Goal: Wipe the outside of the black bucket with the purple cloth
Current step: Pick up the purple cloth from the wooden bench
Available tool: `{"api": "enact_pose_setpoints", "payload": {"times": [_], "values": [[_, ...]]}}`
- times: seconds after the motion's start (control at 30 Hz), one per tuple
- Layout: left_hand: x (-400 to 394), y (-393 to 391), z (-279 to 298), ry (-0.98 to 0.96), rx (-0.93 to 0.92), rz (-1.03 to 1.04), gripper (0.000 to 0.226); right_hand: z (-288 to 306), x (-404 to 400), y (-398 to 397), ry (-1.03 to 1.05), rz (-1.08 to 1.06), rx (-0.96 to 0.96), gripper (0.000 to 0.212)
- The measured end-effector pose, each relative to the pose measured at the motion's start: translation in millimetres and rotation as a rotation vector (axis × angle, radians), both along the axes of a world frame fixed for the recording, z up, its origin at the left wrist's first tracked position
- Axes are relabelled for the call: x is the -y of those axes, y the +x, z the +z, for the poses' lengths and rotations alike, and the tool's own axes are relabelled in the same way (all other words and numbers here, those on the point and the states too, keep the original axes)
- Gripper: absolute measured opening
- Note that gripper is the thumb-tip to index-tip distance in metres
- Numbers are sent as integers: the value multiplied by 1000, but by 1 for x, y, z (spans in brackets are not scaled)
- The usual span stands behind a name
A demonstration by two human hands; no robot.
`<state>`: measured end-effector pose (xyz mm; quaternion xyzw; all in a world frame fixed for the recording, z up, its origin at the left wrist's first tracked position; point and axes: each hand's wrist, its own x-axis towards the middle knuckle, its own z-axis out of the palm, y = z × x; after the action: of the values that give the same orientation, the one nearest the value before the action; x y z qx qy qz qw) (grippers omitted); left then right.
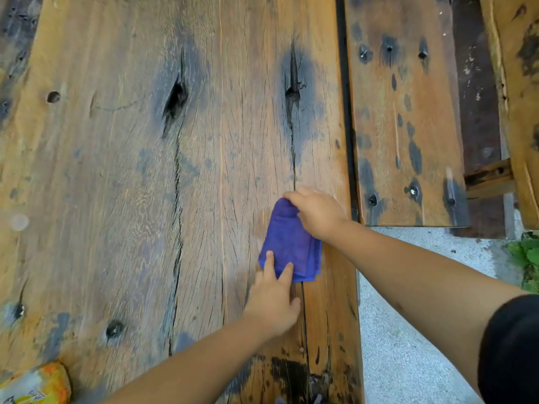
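The folded purple cloth lies on the wooden tabletop. The right hand grips its far end; the left hand presses straight fingers on its near edge.

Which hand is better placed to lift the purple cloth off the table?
Right. The right hand already grips the far end of the purple cloth, bunching it upward; the left hand only rests straight fingers on its near edge.

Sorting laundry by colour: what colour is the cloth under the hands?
Purple cloth, plain, no pattern visible, seen in the head view.
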<state>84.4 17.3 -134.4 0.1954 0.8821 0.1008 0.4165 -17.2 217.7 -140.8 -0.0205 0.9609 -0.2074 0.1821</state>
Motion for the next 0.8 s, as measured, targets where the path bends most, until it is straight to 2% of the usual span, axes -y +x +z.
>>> {"api": "enact_pose_setpoints", "payload": {"times": [0.07, 0.1, 0.2, 0.27, 0.37, 0.5, 0.6, 0.8], "values": [[-6, 0, 3, 34, 6, 50, 71, -2, 1, -9, 19, 157, -65, 57], [-8, -7, 6, 74, -59, 77, 68, -3, 0, -10, 29, 174, -73, 58], [-10, -53, 6, 205, -321, 71, 65, -7, -8, -8, 72, -1, 11, 60], [-12, -92, 2, 243, -374, 94, 64, -9, -15, -6, 64, -119, 90, 60], [-23, -143, -6, 224, -291, 103, 61, -11, -17, -2, 85, -107, 86, 53], [-35, -177, -16, 165, -184, -119, 60, -11, -10, -4, 84, -114, 76, 41], [-38, -184, -18, 140, -126, -211, 46, -10, -12, -6, 52, -144, 89, 29], [-28, -185, -19, 296, -246, -67, 14, -13, -21, 3, -12, -159, 9, 12]]}}
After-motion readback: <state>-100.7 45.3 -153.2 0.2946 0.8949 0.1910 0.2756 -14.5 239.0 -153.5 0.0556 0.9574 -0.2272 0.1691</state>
